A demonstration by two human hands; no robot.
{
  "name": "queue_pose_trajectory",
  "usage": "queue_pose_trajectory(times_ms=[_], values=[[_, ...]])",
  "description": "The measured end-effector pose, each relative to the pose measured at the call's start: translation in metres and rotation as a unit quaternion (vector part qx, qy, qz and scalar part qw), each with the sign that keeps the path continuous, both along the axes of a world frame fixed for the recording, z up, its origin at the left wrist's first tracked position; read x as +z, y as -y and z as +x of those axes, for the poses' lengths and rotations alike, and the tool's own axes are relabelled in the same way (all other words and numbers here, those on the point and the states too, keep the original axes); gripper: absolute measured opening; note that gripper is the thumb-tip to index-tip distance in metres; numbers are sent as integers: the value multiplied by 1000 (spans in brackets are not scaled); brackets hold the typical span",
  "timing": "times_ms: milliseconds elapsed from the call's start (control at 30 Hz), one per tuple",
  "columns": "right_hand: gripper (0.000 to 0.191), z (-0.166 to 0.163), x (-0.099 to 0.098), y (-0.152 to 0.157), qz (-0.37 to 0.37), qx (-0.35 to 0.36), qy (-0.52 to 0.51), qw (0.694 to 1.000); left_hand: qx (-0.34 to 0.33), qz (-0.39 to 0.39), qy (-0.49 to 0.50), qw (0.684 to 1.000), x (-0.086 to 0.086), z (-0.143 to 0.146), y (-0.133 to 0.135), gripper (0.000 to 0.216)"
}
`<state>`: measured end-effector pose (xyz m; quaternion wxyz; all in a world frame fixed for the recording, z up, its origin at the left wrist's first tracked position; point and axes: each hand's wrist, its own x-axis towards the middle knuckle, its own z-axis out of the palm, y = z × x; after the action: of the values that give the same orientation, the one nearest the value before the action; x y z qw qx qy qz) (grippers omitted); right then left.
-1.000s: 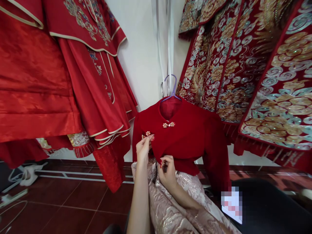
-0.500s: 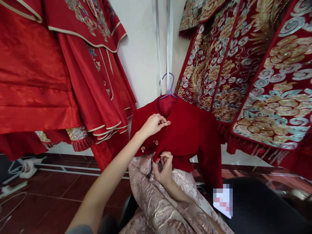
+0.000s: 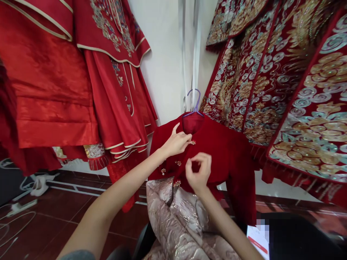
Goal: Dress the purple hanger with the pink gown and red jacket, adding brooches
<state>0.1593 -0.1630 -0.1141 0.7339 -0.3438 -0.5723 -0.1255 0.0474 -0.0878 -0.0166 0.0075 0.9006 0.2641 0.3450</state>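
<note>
A red velvet jacket [image 3: 217,151] hangs in front of me on a purple hanger [image 3: 196,104]. Ornate gold flower buttons [image 3: 178,163] dot its front. At the upper front, my left hand [image 3: 177,143] has its fingertips closed at the jacket's front edge beside a button, one digit raised. My right hand [image 3: 200,171] hovers before the lower front, fingers curled to the thumb in a pinch; whatever is between them is too small to make out. Below the jacket, a shiny pale pink brocade cloth [image 3: 181,227] drapes over my lap.
Red garments with cream piping [image 3: 114,90] hang at left, and heavily embroidered red garments [image 3: 260,86] at right. White poles [image 3: 189,54] rise behind the hanger. Pale shoes [image 3: 40,186] and cables lie on the left floor. A lit phone [image 3: 258,242] rests on a black surface at lower right.
My right hand has left the button at the jacket's lower edge and risen up and right. My left hand stays at the upper button, one digit now raised. The view has shifted slightly.
</note>
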Motion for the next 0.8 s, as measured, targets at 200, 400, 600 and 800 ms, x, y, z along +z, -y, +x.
queue_pose_trajectory(times_ms=[200, 400, 600, 800], values=[[48, 23, 100, -55, -108, -151, 7, 983, 116, 62, -7, 991, 4, -2, 1, 22], [99, 53, 80, -60, -240, -263, 195, 914, 429, 184, -162, 869, -3, -19, 6, 59], [77, 140, 80, -28, -280, -268, 223, 894, 498, 167, -177, 832, -17, -25, -11, 67], [34, 207, 104, -50, -410, -83, 71, 905, 463, 164, -130, 861, -18, -38, -36, 66]])
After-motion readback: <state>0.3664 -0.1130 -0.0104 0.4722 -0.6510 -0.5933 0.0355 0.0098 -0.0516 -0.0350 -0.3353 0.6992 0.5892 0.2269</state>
